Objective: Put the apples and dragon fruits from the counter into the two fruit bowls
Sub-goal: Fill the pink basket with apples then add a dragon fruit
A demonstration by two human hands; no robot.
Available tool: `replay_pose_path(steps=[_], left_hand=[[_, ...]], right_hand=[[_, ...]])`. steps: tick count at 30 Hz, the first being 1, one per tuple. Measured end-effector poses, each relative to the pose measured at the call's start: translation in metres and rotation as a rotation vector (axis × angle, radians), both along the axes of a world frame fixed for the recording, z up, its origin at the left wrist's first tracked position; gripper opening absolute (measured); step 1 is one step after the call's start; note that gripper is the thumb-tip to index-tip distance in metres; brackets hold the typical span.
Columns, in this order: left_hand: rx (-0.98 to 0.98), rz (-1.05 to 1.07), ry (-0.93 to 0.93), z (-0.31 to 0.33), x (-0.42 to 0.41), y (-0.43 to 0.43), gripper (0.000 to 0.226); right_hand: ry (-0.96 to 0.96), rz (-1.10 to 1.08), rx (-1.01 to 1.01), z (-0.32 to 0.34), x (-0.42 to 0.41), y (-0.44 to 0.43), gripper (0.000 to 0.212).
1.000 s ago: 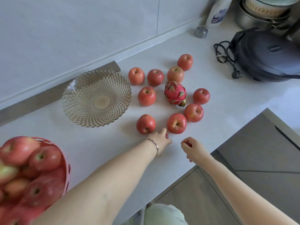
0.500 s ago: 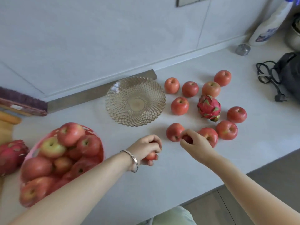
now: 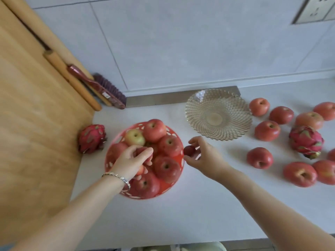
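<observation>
A red plastic bowl [image 3: 175, 158] heaped with apples stands on the white counter. My left hand [image 3: 133, 160] is over the heap, fingers closed on a small red fruit. My right hand [image 3: 203, 156] hovers just right of the bowl's rim, pinching another small dark red fruit [image 3: 189, 151]. A clear glass bowl [image 3: 218, 115] sits empty further back. Several loose apples [image 3: 260, 157] and a dragon fruit [image 3: 306, 141] lie at the right. Another dragon fruit [image 3: 92, 138] rests left of the red bowl.
A wooden board [image 3: 36, 124] covers the counter's left side, with a rolling pin [image 3: 72, 78] and a brush [image 3: 101, 89] along the wall. A metal strip [image 3: 159, 99] lies behind the bowls. The counter's front edge runs along the bottom.
The view swung left. Both hands carried their small red fruits leftward from the loose apples; the left hand is now over the red bowl, the right beside its rim.
</observation>
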State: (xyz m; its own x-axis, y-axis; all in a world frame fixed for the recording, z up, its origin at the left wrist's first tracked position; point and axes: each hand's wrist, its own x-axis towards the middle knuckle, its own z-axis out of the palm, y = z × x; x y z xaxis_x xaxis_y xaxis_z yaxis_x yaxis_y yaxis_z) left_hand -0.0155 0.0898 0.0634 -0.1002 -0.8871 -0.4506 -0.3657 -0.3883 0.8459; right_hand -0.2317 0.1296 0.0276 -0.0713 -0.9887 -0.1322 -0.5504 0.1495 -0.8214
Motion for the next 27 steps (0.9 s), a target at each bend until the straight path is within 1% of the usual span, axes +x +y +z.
replay_pose_path(steps=[3, 7, 11, 15, 17, 19, 20, 21, 22, 23, 25, 27], left_hand=[[-0.008, 0.017, -0.001, -0.007, 0.027, -0.003, 0.018], [-0.025, 0.006, 0.037, -0.015, 0.045, -0.007, 0.016], [-0.016, -0.013, 0.060, -0.022, 0.048, -0.012, 0.015], [0.002, -0.041, 0.084, -0.022, 0.042, -0.015, 0.014], [0.011, -0.057, 0.076, -0.019, 0.038, -0.016, 0.016], [0.034, -0.071, 0.072, -0.017, 0.035, -0.015, 0.021], [0.049, -0.083, 0.067, -0.016, 0.035, -0.015, 0.025], [0.064, -0.101, 0.053, -0.016, 0.034, -0.014, 0.028], [0.077, -0.122, 0.036, -0.015, 0.034, -0.014, 0.030], [0.090, -0.145, 0.025, -0.015, 0.033, -0.014, 0.031], [0.113, -0.198, 0.042, -0.015, 0.030, -0.012, 0.034], [0.128, -0.240, 0.071, -0.014, 0.027, -0.011, 0.037]], right_hand=[[0.078, -0.018, 0.004, -0.009, 0.024, -0.011, 0.032], [0.257, 0.011, 0.133, -0.017, 0.034, -0.011, 0.041], [0.395, 0.082, 0.117, -0.014, 0.030, -0.010, 0.037], [0.486, 0.222, 0.116, -0.010, 0.022, -0.012, 0.041], [0.512, 0.251, 0.150, -0.006, 0.020, -0.015, 0.042], [0.548, 0.263, 0.208, 0.003, 0.023, -0.019, 0.045], [0.564, 0.249, 0.205, 0.009, 0.024, -0.020, 0.047], [0.549, 0.219, 0.155, 0.016, 0.028, -0.021, 0.047], [0.480, 0.182, 0.070, 0.025, 0.033, -0.022, 0.048], [0.369, 0.161, -0.010, 0.034, 0.040, -0.023, 0.049], [0.166, 0.239, -0.056, 0.052, 0.058, -0.023, 0.053], [0.139, 0.370, -0.032, 0.055, 0.077, -0.022, 0.054]])
